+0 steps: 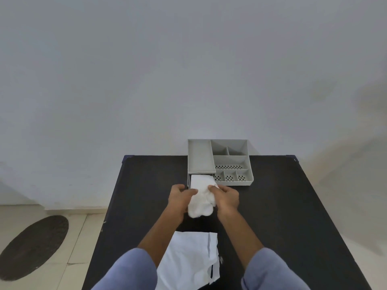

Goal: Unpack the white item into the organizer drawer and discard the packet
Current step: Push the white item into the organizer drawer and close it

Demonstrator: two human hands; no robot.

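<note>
A grey organizer [219, 162] stands at the far edge of the black table [282, 206], its lower drawer [189, 181] pulled out toward me. A soft white item [202, 195] lies half in that drawer, its near end hanging out over the table. My left hand [180, 197] grips its left side and my right hand [227, 197] grips its right side. The torn white packet [188, 260] lies flat on the table near me, between my forearms.
The organizer top has several open compartments, some with perforated floors [229, 167]. A pale wall rises right behind it. On the tiled floor to the left lies a dark oval mat [33, 245].
</note>
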